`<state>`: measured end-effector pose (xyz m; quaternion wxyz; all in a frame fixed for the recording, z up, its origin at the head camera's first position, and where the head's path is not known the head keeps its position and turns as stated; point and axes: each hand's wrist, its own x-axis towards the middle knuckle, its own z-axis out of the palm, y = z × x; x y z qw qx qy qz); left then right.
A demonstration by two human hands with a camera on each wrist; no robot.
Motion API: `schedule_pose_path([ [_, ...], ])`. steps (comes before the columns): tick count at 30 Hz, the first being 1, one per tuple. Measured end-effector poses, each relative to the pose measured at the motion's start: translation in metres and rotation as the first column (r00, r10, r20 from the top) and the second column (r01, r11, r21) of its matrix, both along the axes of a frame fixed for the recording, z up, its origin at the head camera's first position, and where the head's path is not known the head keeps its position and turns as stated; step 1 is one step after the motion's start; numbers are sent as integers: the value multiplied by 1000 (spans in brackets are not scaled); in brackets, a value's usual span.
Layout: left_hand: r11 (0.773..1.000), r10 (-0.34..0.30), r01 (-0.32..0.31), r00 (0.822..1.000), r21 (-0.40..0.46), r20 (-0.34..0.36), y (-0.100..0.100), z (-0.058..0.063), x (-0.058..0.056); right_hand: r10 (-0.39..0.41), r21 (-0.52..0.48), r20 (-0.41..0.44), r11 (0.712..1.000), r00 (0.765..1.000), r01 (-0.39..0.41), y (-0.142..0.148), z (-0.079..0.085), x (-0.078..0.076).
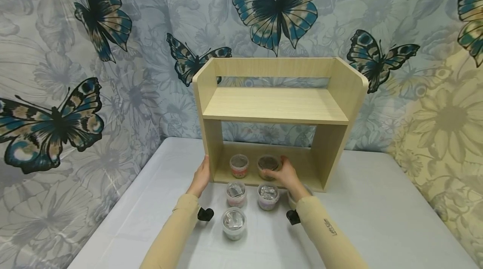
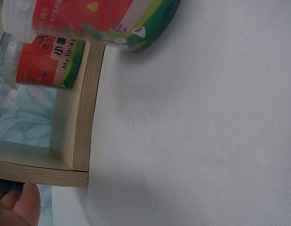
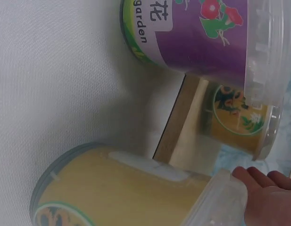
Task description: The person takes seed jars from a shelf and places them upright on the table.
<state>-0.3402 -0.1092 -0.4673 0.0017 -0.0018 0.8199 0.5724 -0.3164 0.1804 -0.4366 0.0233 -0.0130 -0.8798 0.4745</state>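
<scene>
In the head view my left hand (image 1: 200, 178) rests against the outside of the left panel of a small wooden shelf unit (image 1: 275, 105), its fingers partly hidden. My right hand (image 1: 287, 175) is beside a lidded yellow tub (image 1: 268, 167) on the lower shelf, the thumb overlapping its front. In the right wrist view a gap shows between these fingers (image 3: 263, 177) and that tub (image 3: 239, 120). Left of it on the same shelf is a red-labelled tub (image 1: 239, 166). Another yellow tub (image 3: 136, 188) stands on the table, mostly hidden under my right wrist in the head view.
On the white table (image 1: 377, 214), before the shelf unit, stand a red-labelled tub (image 1: 236, 195), a purple-labelled tub (image 1: 268, 197) and a clear-lidded tub (image 1: 234, 223). Butterfly-patterned cloth (image 1: 151, 93) hangs behind and at both sides.
</scene>
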Motion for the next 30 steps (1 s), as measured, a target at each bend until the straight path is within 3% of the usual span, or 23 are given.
schedule_pose_path([
  [30,1000,7,-7,1000,4,-13,0,-2,0,-15,80,76,997,997,8,-8,-4,-9],
])
